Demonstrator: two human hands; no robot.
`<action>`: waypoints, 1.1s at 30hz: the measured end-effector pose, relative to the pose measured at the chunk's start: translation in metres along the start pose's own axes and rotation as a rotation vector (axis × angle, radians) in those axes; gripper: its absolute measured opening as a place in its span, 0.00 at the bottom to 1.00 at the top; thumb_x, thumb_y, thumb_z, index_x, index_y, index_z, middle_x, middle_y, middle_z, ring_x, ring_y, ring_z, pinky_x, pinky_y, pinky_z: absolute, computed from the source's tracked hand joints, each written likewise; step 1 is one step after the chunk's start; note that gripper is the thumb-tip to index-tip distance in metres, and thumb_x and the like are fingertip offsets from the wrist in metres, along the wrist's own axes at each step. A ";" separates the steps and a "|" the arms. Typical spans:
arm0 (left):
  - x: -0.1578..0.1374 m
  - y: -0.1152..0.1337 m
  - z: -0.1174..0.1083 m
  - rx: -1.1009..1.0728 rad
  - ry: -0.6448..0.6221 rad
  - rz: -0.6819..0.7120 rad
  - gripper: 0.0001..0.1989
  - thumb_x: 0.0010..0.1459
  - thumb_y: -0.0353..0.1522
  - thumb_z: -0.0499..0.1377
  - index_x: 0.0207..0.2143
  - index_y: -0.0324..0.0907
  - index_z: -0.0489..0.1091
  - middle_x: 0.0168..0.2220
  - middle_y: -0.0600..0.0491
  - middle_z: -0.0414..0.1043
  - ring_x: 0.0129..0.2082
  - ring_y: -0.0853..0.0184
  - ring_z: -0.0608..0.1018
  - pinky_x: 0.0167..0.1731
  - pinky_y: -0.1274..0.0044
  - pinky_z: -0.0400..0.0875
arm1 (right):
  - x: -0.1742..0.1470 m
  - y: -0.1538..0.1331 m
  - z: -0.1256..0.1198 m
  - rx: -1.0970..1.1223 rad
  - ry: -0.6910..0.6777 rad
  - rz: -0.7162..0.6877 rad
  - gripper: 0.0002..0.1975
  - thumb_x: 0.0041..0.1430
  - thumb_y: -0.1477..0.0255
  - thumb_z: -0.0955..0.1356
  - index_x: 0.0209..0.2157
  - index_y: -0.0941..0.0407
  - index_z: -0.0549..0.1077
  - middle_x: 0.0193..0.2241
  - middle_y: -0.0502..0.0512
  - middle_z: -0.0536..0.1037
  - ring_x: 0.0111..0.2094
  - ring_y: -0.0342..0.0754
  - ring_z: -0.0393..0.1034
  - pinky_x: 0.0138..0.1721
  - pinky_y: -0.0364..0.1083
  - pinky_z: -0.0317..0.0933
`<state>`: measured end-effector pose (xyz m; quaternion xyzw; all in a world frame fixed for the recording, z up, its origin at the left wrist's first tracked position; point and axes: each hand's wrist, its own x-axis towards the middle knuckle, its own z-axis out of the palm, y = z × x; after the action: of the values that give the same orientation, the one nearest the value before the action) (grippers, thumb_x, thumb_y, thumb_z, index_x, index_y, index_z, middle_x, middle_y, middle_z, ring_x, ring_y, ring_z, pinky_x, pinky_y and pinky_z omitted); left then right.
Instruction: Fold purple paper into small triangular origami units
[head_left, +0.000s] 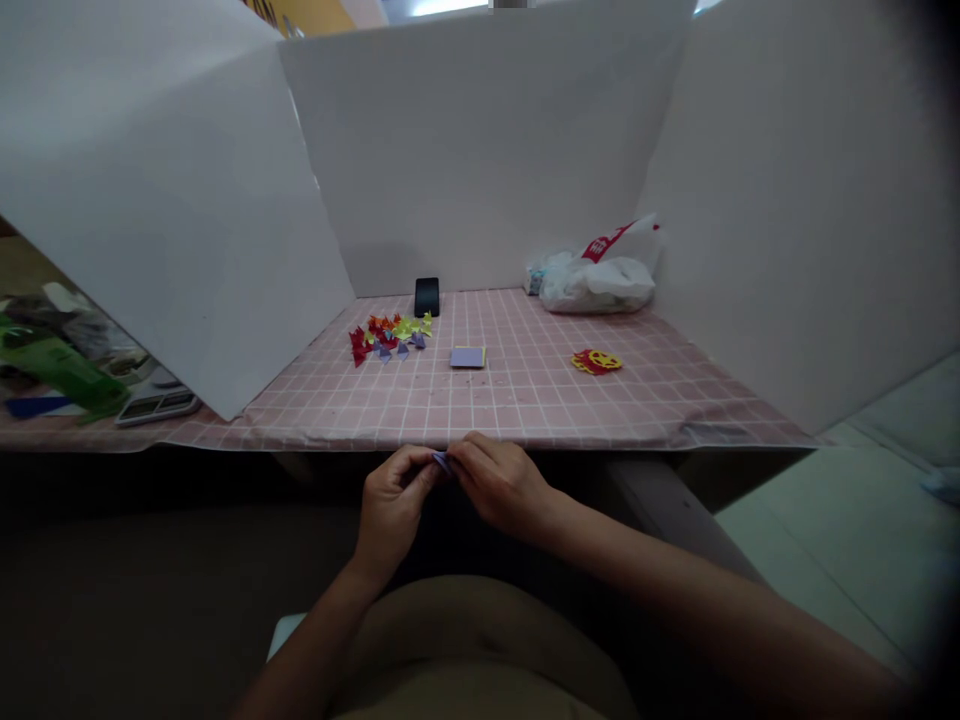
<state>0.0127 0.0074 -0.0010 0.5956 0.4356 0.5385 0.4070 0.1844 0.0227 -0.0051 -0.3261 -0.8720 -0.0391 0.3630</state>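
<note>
Just in front of the table's near edge, a small folded piece of purple paper (pixel 442 461) is pinched between both my hands. My left hand (pixel 394 497) grips its left side with thumb and fingertips. On the other side, my right hand (pixel 501 482) is closed on the paper, its fingers covering part of it. Beyond my hands lies a small stack of square paper (pixel 467 357), purple on top with a yellow edge showing. To its left stand several folded paper pieces (pixel 390 335) in red, orange, yellow and purple.
A pink checked cloth (pixel 517 405) covers the table, with white panels (pixel 487 150) around it. Red and yellow cut-outs (pixel 596 361) lie at right. A white plastic bag (pixel 600 283) and a black object (pixel 427 297) are at the back. At far left are a scale (pixel 159 402) and a green bottle (pixel 64 365).
</note>
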 end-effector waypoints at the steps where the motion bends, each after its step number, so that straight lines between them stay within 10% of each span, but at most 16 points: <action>1: 0.000 0.000 0.000 0.005 -0.001 -0.001 0.02 0.55 0.30 0.64 0.30 0.41 0.77 0.29 0.54 0.77 0.31 0.66 0.77 0.35 0.78 0.72 | 0.000 0.000 0.000 -0.006 -0.004 -0.002 0.10 0.68 0.78 0.59 0.35 0.58 0.70 0.30 0.59 0.75 0.31 0.49 0.68 0.31 0.46 0.61; 13: 0.001 -0.003 -0.002 0.060 -0.029 0.075 0.02 0.54 0.29 0.64 0.29 0.42 0.77 0.29 0.55 0.77 0.31 0.67 0.77 0.34 0.79 0.73 | 0.000 0.004 0.000 -0.025 -0.054 0.005 0.08 0.64 0.80 0.61 0.35 0.59 0.70 0.29 0.58 0.75 0.28 0.47 0.68 0.29 0.44 0.59; 33: -0.003 -0.017 -0.002 0.118 0.027 0.076 0.03 0.57 0.31 0.62 0.32 0.41 0.76 0.31 0.54 0.77 0.32 0.67 0.77 0.36 0.77 0.71 | 0.009 -0.005 -0.001 0.685 0.024 0.462 0.06 0.56 0.81 0.70 0.30 0.58 0.70 0.29 0.50 0.72 0.32 0.44 0.66 0.34 0.44 0.60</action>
<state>0.0090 0.0096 -0.0180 0.6272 0.4493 0.5348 0.3445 0.1775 0.0236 0.0021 -0.3730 -0.7341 0.3321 0.4600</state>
